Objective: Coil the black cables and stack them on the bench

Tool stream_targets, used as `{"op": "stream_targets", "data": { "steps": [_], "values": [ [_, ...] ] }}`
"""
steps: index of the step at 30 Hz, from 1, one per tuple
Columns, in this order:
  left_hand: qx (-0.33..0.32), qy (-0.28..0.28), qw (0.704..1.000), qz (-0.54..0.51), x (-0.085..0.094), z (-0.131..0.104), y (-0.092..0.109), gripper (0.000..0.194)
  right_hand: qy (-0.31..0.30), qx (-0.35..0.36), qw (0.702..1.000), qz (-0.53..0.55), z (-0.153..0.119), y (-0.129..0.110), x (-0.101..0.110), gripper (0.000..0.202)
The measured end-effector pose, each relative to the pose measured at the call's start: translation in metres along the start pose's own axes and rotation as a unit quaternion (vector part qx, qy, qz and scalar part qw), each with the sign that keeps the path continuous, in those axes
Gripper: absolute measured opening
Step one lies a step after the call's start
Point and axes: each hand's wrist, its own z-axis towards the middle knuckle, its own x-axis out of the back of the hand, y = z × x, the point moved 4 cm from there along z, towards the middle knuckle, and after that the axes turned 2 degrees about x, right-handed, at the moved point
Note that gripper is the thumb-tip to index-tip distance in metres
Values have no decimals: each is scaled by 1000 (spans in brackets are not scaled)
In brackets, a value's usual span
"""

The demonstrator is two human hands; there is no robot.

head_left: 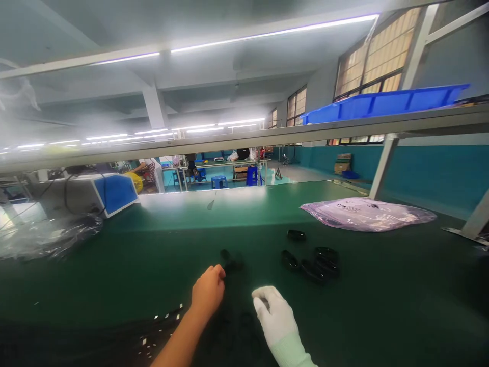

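Nearest, the gloved right hand (274,315), half-curled, thumb apart from fingers, nothing visible inside, sits before and left of the black cluster (312,271), closer to it than the left hand (208,289). That bare hand is curled, its hold unclear; leftward of the cluster, blurred dark pieces (234,266) lie just beyond its fingertips. Past the cluster, one black piece (296,235) lies crosswise.

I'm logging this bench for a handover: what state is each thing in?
Left hand: bare, fingers curled
Right hand: gloved, fingers curled
Black pieces: lying loose on the green surface
Pinkish bag: lying down; whether sealed, cannot tell
Ceiling lights: lit
Blue tray: resting on the shelf
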Motion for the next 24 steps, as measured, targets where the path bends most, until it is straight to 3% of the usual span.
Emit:
{"op": "stream_targets", "data": {
  "steps": [4, 7, 11, 16, 19, 24],
  "values": [
    [9, -28, 998, -52, -1, 2, -5, 10, 2, 6, 1000, 19, -1, -2, 0, 23],
    [25, -85, 987, -131, -2, -1, -6, 10, 4, 10, 999, 47, -2, -5, -1, 23],
    [15, -157, 958, -239, -19, -23, 5, 11, -26, 14, 994, 101, -4, -9, -9, 22],
    [-5, -173, 942, -289, -35, -44, 14, 20, -21, 5, 991, 135, 0, -2, -11, 16],
    [-14, -160, 952, -262, -23, -40, 8, 19, 12, -2, 991, 131, 1, 1, -5, 14],
    [-26, -147, 982, -117, 10, -28, -1, 7, 55, -5, 991, 120, 2, -1, 12, 11]
  ]
}}
